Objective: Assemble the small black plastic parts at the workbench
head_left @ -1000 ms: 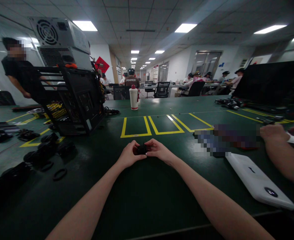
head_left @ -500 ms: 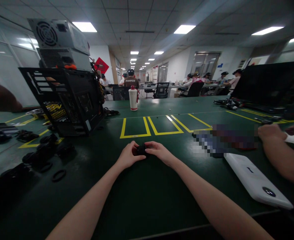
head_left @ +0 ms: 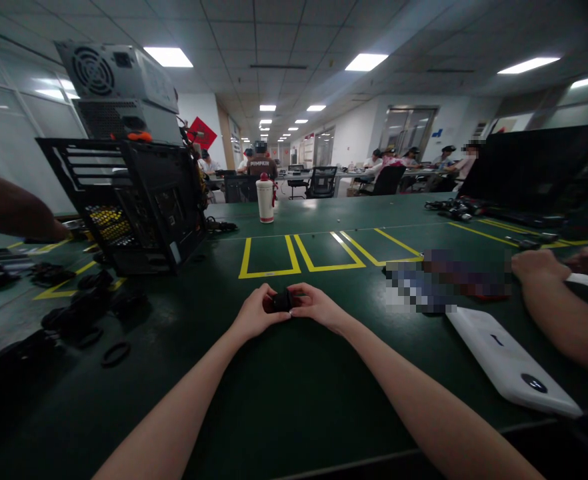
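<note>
Both of my hands rest on the green table (head_left: 284, 400) in front of me, fingers curled around a small black object (head_left: 283, 301) held between them. My left hand (head_left: 255, 312) grips its left side and my right hand (head_left: 314, 305) grips its right side. What the object is I cannot make out; most of it is hidden by my fingers. Yellow marked boxes (head_left: 269, 257) lie on the table just beyond my hands.
A black computer case (head_left: 134, 200) with a grey power supply (head_left: 119, 83) on top stands at the left, with black parts and rings (head_left: 115, 353) scattered before it. A white bottle (head_left: 265, 198) stands farther back. A white device (head_left: 509, 363) and another person's hand (head_left: 537, 265) are at the right; another arm (head_left: 14, 213) reaches in at the far left.
My hands stay closed on the small black object with barely any shift. The person at the far left has moved; only an arm of theirs now shows.
</note>
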A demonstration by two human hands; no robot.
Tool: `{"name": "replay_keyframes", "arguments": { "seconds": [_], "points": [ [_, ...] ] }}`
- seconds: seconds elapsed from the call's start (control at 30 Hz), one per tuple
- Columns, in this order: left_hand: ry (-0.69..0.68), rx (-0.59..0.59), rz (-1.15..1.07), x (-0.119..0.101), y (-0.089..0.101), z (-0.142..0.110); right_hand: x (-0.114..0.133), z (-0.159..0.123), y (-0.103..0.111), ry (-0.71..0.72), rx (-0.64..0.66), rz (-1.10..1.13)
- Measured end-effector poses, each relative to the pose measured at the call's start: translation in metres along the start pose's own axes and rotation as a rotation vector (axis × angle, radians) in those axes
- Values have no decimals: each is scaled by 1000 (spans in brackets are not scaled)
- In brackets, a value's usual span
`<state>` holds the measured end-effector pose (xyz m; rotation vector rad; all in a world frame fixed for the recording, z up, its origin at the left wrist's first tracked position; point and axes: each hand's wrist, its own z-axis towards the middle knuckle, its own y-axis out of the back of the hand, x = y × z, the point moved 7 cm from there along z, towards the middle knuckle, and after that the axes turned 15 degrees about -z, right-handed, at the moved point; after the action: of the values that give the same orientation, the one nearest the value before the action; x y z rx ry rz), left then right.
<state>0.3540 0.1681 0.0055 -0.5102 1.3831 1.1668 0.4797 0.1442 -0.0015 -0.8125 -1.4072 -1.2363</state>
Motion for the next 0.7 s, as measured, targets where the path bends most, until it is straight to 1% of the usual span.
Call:
{"name": "replay_keyframes", "arguments": {
  "seconds": [0.13,0.33,0.53,0.7],
  "points": [
    [6,5,0,0,0,0,-3,1,0,35,9,-33],
    [-12,1,29,3,0,2,4,-2,-1,76,31,-18],
    [7,-2,25,0,1,0,9,-4,4,41,-56,-70],
    [17,-3,8,1,0,0,0,-2,3,-21,-25,-12]
  ]
}}
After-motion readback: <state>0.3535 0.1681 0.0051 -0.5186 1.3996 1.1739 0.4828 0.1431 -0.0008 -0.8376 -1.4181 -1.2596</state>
